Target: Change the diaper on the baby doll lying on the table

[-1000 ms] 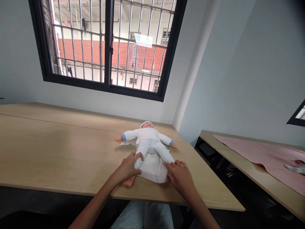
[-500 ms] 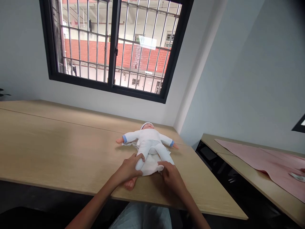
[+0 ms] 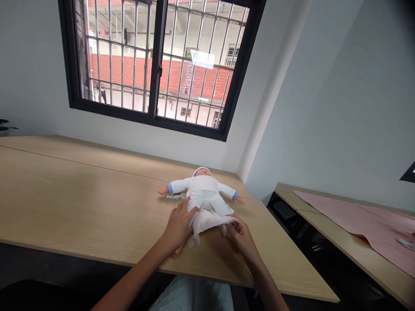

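Observation:
A baby doll (image 3: 204, 185) in a white outfit with blue cuffs lies on its back on the wooden table (image 3: 106, 194), head away from me and arms spread. Between and below its legs is a thin white cloth or pad (image 3: 210, 219), lifted at its near edge. My left hand (image 3: 179, 220) rests on the doll's leg at the left, thumb and fingers around the leg and the cloth's side. With closed fingers, my right hand (image 3: 239, 231) pinches the cloth's right corner. One doll foot shows partly below my left hand.
Behind the table are a wall and a barred window (image 3: 152, 65). To the right, past a dark gap, a second table (image 3: 311, 220) bears a pink sheet (image 3: 359, 218) with a small pale item on it. My knees are under the near table edge.
My right hand has moved right and slightly up, drawing the cloth's corner outward. My left hand has shifted up along the doll's leg. The cloth is spread wider and raised.

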A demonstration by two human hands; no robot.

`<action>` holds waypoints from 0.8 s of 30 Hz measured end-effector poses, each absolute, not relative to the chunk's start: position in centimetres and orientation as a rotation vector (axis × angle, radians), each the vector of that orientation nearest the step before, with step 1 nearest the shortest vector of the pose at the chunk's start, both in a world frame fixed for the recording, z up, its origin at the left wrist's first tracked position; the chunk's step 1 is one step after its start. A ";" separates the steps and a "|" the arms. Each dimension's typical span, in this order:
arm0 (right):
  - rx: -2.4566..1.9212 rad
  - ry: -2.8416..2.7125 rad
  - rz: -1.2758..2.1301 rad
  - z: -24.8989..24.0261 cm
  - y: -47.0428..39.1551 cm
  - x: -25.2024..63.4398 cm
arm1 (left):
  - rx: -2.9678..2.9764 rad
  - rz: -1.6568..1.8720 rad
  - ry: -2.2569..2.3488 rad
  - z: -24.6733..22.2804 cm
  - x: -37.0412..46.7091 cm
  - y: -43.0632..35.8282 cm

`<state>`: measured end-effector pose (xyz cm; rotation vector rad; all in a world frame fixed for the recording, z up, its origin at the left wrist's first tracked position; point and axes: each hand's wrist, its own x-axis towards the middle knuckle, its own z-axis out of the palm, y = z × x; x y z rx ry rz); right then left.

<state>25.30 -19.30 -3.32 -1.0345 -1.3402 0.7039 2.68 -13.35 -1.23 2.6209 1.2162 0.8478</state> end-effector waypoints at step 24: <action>-1.470 -1.233 0.131 2.6 -7.3 26.8 | 1.925 0.782 0.716 3.9 6.1 -0.7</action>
